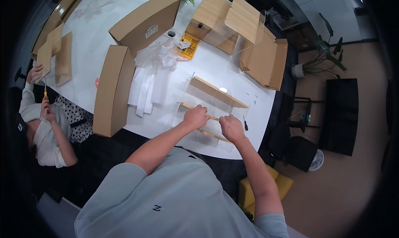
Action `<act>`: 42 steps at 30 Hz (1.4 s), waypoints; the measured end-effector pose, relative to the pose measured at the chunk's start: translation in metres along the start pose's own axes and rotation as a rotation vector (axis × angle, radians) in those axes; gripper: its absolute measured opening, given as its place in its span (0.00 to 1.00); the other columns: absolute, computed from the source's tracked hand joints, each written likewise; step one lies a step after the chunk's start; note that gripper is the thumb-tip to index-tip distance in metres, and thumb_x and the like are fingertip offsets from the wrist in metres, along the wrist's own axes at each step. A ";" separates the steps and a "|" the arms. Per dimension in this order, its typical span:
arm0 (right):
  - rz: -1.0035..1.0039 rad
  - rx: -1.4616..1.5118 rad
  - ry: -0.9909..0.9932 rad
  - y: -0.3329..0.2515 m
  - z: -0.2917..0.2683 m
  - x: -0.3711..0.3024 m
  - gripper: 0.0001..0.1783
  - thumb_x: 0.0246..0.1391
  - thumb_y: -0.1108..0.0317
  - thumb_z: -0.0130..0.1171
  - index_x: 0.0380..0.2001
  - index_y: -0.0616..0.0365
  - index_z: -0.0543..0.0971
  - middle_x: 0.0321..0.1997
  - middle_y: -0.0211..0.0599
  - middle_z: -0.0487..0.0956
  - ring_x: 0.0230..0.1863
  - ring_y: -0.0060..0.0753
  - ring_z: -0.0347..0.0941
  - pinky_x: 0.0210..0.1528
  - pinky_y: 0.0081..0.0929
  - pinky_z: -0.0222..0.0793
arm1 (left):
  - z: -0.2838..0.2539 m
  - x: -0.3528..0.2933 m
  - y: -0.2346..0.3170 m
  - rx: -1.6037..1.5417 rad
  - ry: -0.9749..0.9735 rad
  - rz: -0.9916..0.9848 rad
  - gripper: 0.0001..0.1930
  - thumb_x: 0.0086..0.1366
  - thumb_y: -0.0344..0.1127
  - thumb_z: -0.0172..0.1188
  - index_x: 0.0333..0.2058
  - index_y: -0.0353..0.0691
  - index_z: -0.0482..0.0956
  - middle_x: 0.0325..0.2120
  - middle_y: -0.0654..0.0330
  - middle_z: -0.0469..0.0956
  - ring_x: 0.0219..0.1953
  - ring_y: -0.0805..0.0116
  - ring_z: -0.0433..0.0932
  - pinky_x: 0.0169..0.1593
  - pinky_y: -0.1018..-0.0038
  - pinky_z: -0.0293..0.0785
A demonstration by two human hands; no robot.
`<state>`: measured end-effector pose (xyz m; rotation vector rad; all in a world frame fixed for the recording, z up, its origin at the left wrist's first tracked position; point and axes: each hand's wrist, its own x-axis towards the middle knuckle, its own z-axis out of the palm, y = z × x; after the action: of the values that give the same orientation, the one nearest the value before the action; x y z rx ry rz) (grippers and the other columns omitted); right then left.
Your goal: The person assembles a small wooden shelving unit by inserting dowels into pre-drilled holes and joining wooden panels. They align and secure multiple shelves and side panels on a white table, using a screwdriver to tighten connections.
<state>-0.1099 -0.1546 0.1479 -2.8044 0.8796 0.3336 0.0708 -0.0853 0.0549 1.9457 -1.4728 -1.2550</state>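
Both of my hands are over a small shelf of pale wooden boards and clear panels on the white table. My left hand is closed in a pinch above the middle board. Beside it, my right hand pinches too, its fingertips turned toward the left hand's. Something small may be between the fingers, too hidden to name. The far board stands on edge between clear panels. Below my hands, the near board is partly covered. A screwdriver with a dark handle lies right of my right hand.
Cardboard boxes and crumpled plastic wrap stand and lie to the left. A wooden unit with clear panels sits at the back, near an open carton. At far left, another person holds a board and a yellow-handled screwdriver.
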 end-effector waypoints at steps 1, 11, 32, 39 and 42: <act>-0.010 -0.009 -0.008 0.001 0.002 0.000 0.07 0.60 0.67 0.54 0.29 0.55 0.77 0.27 0.39 0.78 0.36 0.45 0.75 0.40 0.41 0.73 | 0.000 0.000 -0.001 0.000 0.000 0.000 0.20 0.65 0.49 0.62 0.48 0.41 0.83 0.50 0.54 0.79 0.49 0.50 0.82 0.52 0.57 0.79; -0.077 -0.096 -0.026 0.011 0.002 0.001 0.07 0.61 0.65 0.54 0.31 0.54 0.79 0.29 0.37 0.78 0.39 0.43 0.75 0.42 0.41 0.72 | 0.006 0.002 -0.003 -0.005 0.012 -0.010 0.20 0.66 0.50 0.63 0.49 0.42 0.82 0.50 0.54 0.79 0.49 0.51 0.81 0.52 0.57 0.79; -0.563 -0.398 -0.147 0.032 0.003 0.030 0.09 0.60 0.64 0.51 0.27 0.52 0.75 0.24 0.32 0.77 0.36 0.37 0.74 0.41 0.35 0.67 | 0.010 0.001 -0.004 -0.017 0.059 0.009 0.19 0.65 0.48 0.63 0.48 0.43 0.82 0.49 0.55 0.79 0.49 0.52 0.81 0.52 0.57 0.79; -0.232 -0.203 -0.425 0.017 -0.007 0.036 0.11 0.61 0.67 0.48 0.27 0.57 0.76 0.27 0.48 0.83 0.31 0.52 0.82 0.34 0.47 0.75 | 0.011 0.001 -0.004 -0.014 0.072 0.001 0.18 0.64 0.48 0.64 0.47 0.43 0.83 0.48 0.55 0.80 0.49 0.51 0.81 0.51 0.58 0.79; -0.028 -0.063 -0.432 0.003 -0.013 0.035 0.10 0.58 0.69 0.50 0.29 0.62 0.79 0.31 0.59 0.83 0.34 0.60 0.83 0.37 0.52 0.78 | 0.011 0.001 -0.004 -0.017 0.060 -0.014 0.18 0.64 0.48 0.64 0.47 0.43 0.83 0.49 0.55 0.80 0.49 0.51 0.81 0.51 0.58 0.79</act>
<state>-0.0819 -0.1788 0.1506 -2.6350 0.7370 0.9326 0.0642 -0.0827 0.0459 1.9681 -1.4176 -1.2006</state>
